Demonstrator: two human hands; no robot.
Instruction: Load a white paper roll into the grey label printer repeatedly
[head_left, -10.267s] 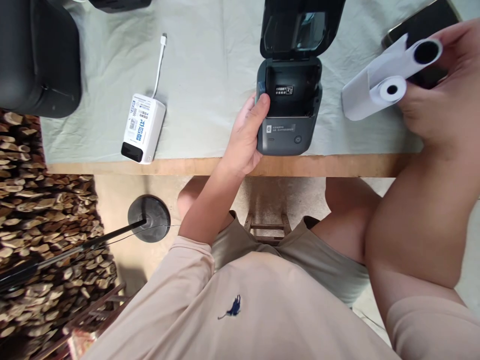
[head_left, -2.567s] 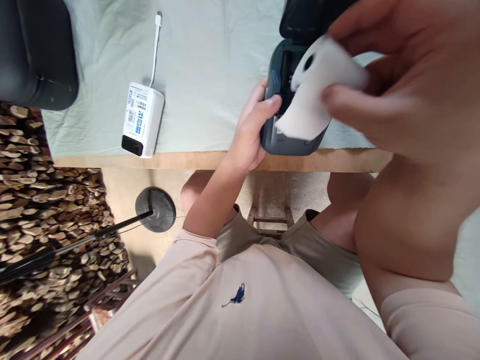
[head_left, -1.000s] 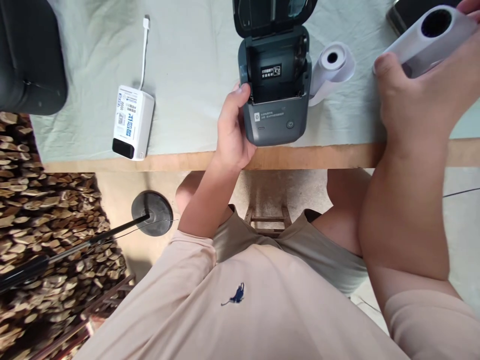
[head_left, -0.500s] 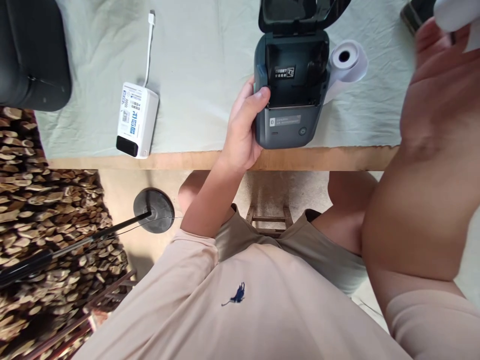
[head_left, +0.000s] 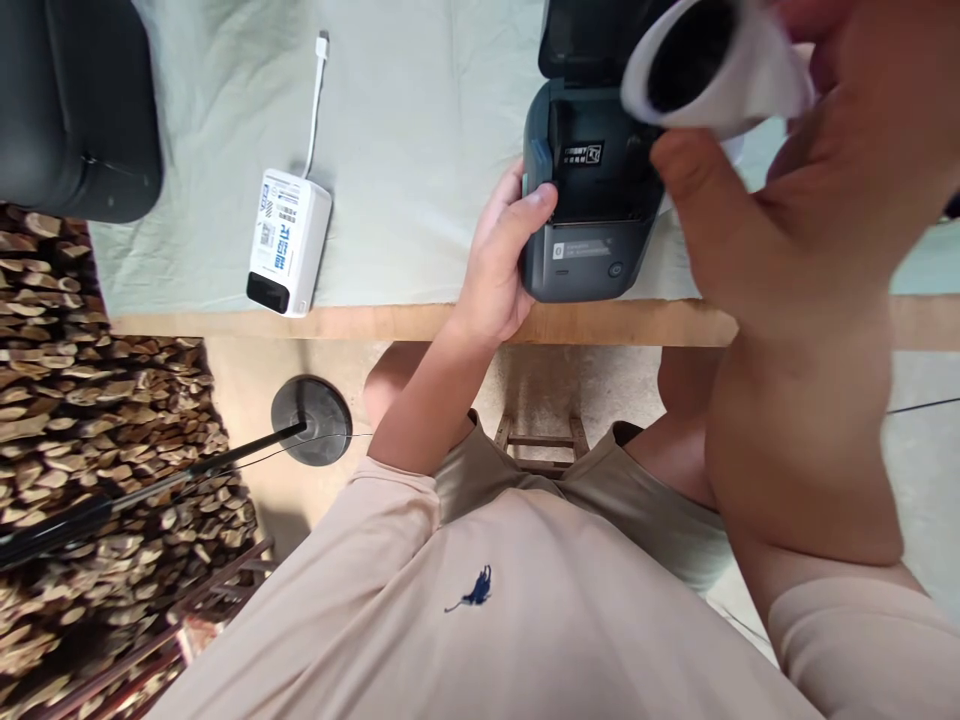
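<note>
A dark label printer (head_left: pixel 589 262) lies near the table's front edge with its lid (head_left: pixel 585 40) raised and its paper bay uncovered. My left hand (head_left: pixel 501 250) grips the printer's left side, thumb on the rim of the bay. Above the printer's right side, my right hand (head_left: pixel 780 210) holds a white paper roll (head_left: pixel 780 75) between thumb and fingers, its dark hollow core turned toward the printer. The held roll is slightly blurred and hides part of the lid. Another paper roll behind my right hand is almost wholly covered.
A white power bank (head_left: pixel 289 240) with a short cable (head_left: pixel 316 110) lies on the pale green cloth (head_left: pixel 405 130) to the left. A black padded object (head_left: pixel 82 110) occupies the far left corner. Below stand a round-based stand (head_left: pixel 311 420) and stacked firewood (head_left: pixel 97 420).
My right hand has brought the white roll in from the upper right corner to above the printer. My left hand keeps its hold. The view has shifted slightly.
</note>
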